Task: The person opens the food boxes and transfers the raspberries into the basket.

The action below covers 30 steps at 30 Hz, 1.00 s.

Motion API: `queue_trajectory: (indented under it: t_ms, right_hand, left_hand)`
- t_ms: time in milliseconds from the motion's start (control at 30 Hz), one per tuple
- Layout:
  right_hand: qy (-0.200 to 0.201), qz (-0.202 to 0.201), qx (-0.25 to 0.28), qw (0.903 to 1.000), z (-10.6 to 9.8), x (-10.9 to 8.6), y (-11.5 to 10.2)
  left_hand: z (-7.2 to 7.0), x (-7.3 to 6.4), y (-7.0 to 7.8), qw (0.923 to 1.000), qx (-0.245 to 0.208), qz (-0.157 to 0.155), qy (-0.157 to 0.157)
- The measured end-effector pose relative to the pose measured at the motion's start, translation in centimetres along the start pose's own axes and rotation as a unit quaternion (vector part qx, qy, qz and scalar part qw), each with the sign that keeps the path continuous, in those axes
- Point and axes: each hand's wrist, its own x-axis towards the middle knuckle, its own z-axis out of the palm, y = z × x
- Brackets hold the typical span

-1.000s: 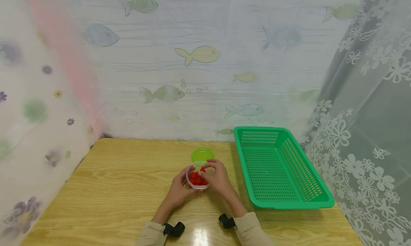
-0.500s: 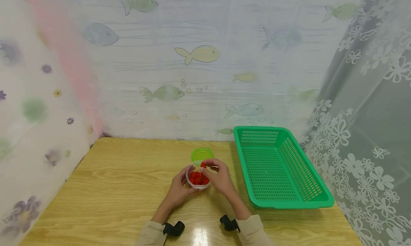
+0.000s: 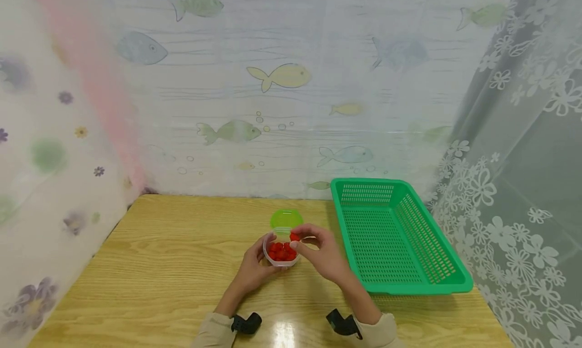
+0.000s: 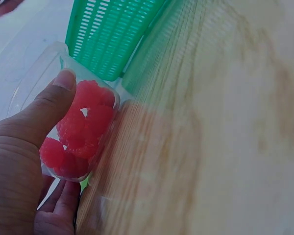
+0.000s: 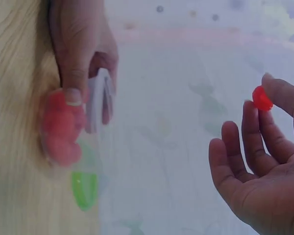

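Shifted rightward, the right grip (image 3: pixel 324 252) pinches a red berry (image 5: pixel 262 98); on my feed, the left grip (image 3: pixel 253 268) clasps the clear tub (image 3: pixel 280 263), seemingly to steady it.

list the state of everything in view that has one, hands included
Tub: open, partly filled
Red berries: loose inside the tub
Single berry: out of the tub, held up
Lid: off, lying beyond the tub
Basket: upright, open-topped
Left hand: gripping the tub
Right hand: pinching the single berry
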Motion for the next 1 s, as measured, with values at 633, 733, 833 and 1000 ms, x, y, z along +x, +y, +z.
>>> queue_trajectory:
  t_ms: [633,733,833,1000]
  right_hand:
    - [-0.06,-0.044,-0.001,0.9972,-10.3,-1.9,-2.7]
    - [-0.067,-0.041,0.014,0.9968,-12.1,-1.6,-2.6]
    - [-0.069,-0.04,0.022,0.9966,-14.0,-1.1,-2.5]
    - [-0.051,-0.025,0.014,0.9983,-16.9,-0.2,-1.9]
  left_hand:
    - [0.1,0.0,0.0,1.0,0.006,0.007,0.002]
    - [0.0,0.0,0.0,1.0,0.006,0.005,0.002]
    - [0.0,-0.1,0.0,1.0,0.008,0.006,0.0]
    - [0.2,0.0,0.0,1.0,0.006,0.005,0.001]
